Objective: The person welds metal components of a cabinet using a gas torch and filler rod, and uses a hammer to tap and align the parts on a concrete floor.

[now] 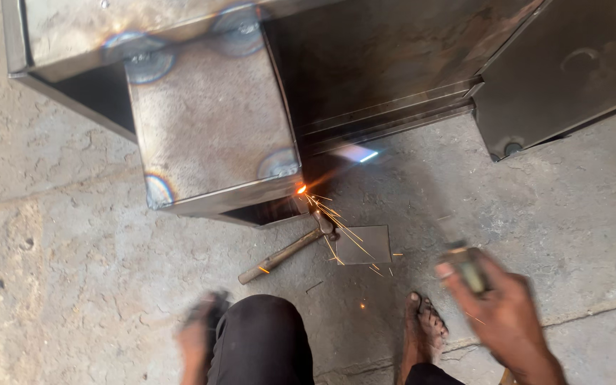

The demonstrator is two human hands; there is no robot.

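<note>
Right hand (502, 305) grips blurred holder (469, 268); steel box (212, 121) sparks.

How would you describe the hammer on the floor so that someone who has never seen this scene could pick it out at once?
Start at the big rusty steel box standing on the concrete floor, and find its near corner where orange sparks fly. Just below that corner lies the hammer, its wooden handle slanting down to the left. Unlike the flat square metal plate beside its head, it is long and thin.

grey-brown steel box (212, 117), orange sparks (326, 221)
</note>
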